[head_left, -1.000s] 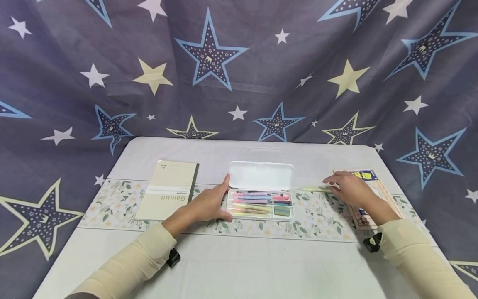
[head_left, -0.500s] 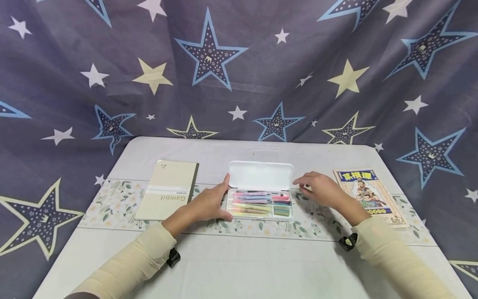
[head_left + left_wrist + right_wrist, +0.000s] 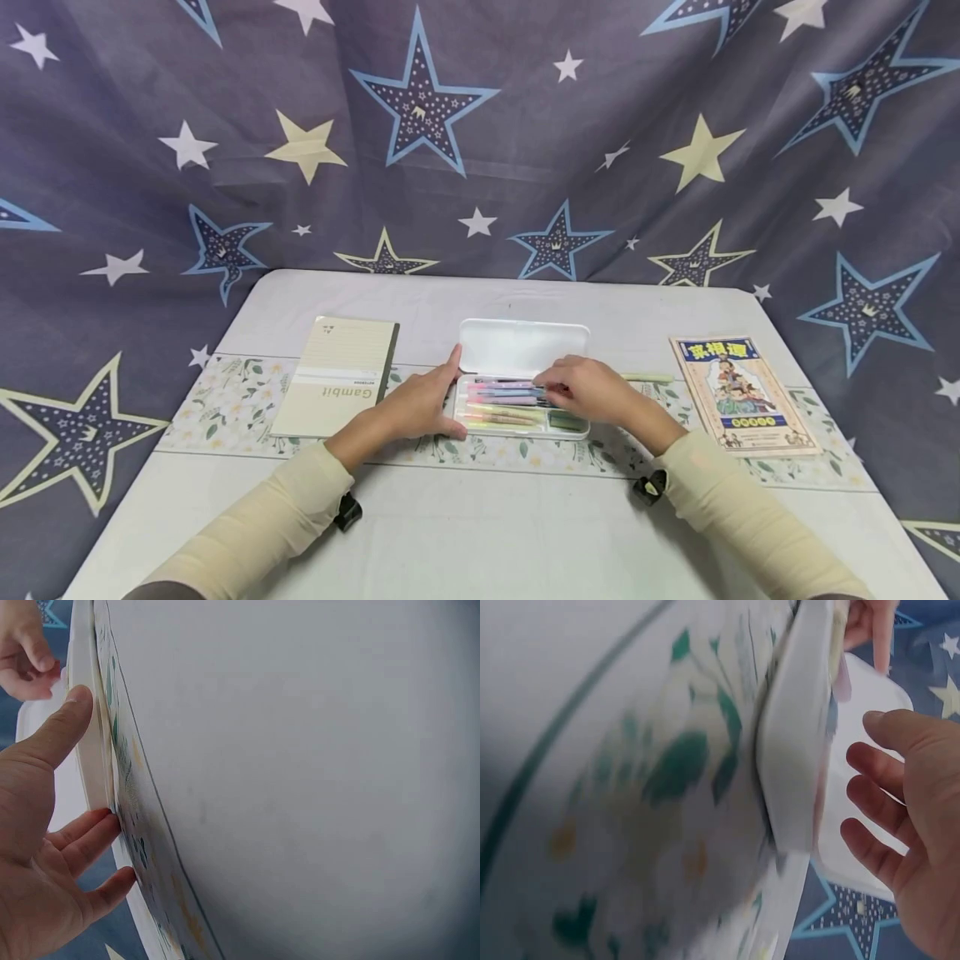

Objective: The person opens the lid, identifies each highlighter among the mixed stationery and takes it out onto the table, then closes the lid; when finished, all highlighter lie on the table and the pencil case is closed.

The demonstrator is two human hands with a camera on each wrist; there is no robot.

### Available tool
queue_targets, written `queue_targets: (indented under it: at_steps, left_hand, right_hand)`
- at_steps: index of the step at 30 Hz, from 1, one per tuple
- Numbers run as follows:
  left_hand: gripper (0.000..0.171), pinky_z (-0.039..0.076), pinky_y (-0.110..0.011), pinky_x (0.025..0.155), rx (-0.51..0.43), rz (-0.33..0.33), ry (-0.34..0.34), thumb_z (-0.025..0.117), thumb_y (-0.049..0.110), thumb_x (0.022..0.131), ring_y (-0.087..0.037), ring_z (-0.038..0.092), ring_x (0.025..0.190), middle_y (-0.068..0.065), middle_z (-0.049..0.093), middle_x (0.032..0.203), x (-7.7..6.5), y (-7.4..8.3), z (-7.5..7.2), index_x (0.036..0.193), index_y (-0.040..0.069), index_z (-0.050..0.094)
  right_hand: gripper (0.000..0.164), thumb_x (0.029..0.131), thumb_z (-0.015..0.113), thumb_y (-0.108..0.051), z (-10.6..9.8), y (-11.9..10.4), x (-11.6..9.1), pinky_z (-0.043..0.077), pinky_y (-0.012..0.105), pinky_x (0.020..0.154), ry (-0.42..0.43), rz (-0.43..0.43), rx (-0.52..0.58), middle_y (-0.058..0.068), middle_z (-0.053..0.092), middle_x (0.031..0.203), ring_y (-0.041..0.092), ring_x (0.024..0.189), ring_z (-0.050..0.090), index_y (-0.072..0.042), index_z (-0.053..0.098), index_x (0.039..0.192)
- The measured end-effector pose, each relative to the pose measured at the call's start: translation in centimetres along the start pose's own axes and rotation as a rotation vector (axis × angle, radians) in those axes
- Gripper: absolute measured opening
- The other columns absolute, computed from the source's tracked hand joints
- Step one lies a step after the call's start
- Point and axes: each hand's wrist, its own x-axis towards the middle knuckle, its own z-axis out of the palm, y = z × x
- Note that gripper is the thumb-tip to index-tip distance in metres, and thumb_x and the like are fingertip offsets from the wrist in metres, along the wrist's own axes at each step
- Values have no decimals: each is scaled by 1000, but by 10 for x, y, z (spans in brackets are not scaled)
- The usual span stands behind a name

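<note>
A white pencil case [image 3: 487, 432] lies with its lid [image 3: 525, 346] raised at the back. Pink, blue and yellow pens [image 3: 502, 400] fill its tray. My left hand [image 3: 420, 407] touches the case's left end, thumb at the front corner, index finger near the lid; in the left wrist view its thumb [image 3: 64, 727] and fingers are fairly straight. My right hand [image 3: 588, 390] hovers over the tray's right part, hiding some of it. In the right wrist view its fingers [image 3: 877, 799] are loosely bent, holding nothing visible. Behind that hand lies a pale yellow-green pen [image 3: 651, 377].
A cream notebook [image 3: 337, 375] marked Gambit lies left of the case. To the right is a comic-style booklet [image 3: 742, 396] with a blue title band. A floral strip [image 3: 427, 454] crosses the white table [image 3: 480, 533]. A star-patterned curtain [image 3: 510, 183] hangs behind.
My right hand has gone leftward from the pale yellow-green pen beside the booklet to the case's tray, leaving that pen on the table. My left hand has stayed at the case.
</note>
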Motion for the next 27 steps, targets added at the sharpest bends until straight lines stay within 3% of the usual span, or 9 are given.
queue_targets:
  at_steps: [10, 21, 27]
  left_hand:
    - [141, 47, -45, 108, 11, 1, 10, 89, 53, 72, -26, 62, 126, -5, 55, 149, 1, 0, -3, 164, 7, -8]
    - [141, 45, -46, 112, -20, -8, 4, 90, 50, 72, -27, 59, 131, -6, 53, 152, -1, 1, 1, 164, 7, -7]
    - [140, 44, -46, 113, -8, -1, 18, 90, 50, 72, -28, 57, 134, -6, 51, 154, -1, 0, 2, 164, 6, -6]
  right_hand:
    - [23, 94, 74, -22, 8, -12, 11, 46, 23, 63, -24, -50, -49, -6, 69, 86, 4, 69, 50, -18, 78, 116]
    - [13, 94, 74, -20, 15, -15, 14, 54, 25, 70, -15, -83, -33, -5, 73, 91, 9, 79, 64, -17, 79, 106]
    - [15, 93, 75, -18, 14, -15, 14, 50, 22, 65, -8, -98, -61, -4, 71, 87, 7, 72, 59, -16, 79, 107]
